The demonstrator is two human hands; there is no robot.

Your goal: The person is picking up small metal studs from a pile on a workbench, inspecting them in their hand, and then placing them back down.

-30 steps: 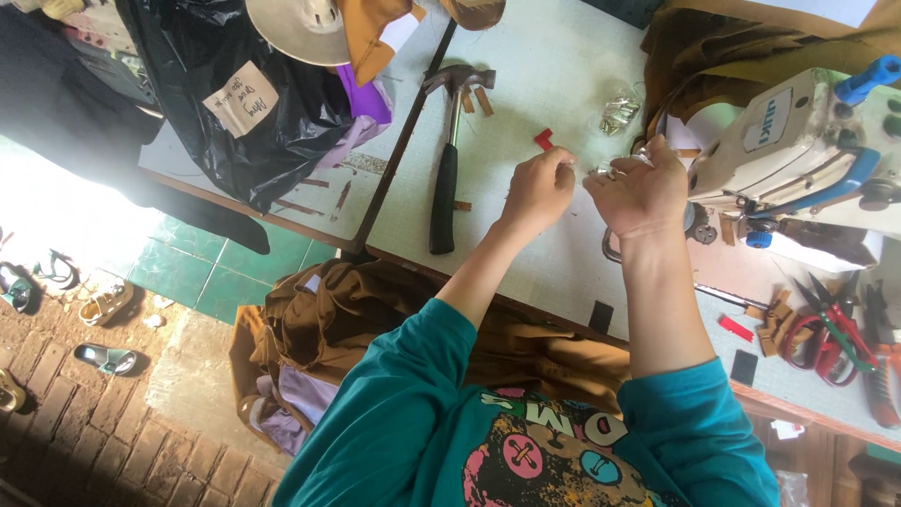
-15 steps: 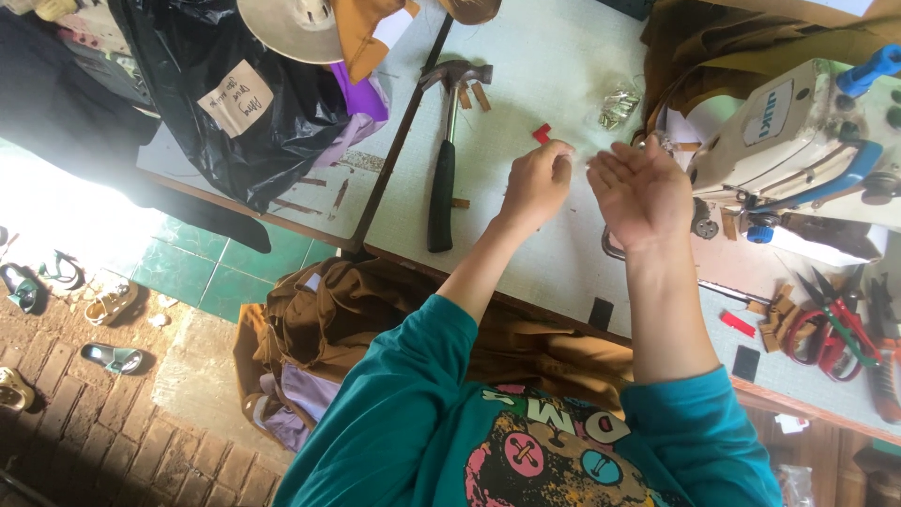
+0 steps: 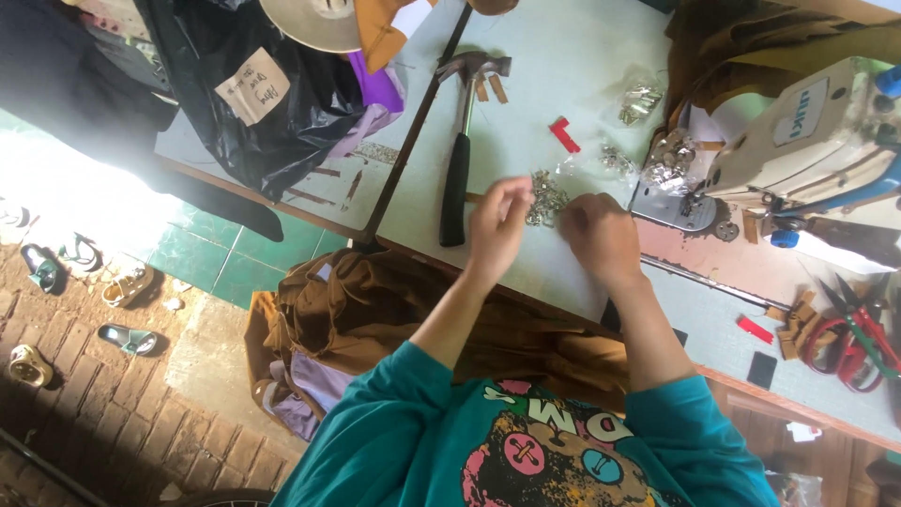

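Both hands worked at a small heap of metal clips (image 3: 547,195) on the pale surface (image 3: 563,84). Left hand (image 3: 497,225): fingers pinched together on clips at the heap's 8 o'clock edge. Right hand (image 3: 601,235), at the heap's 4 o'clock: curled; whether its fingers gripped anything could not be told. A hammer (image 3: 460,160) lay at the heap's 9 o'clock, near the surface edge. Risk, as judged: loose clips could scatter or roll off toward the brown cloth (image 3: 375,310) below if the heap were nudged.
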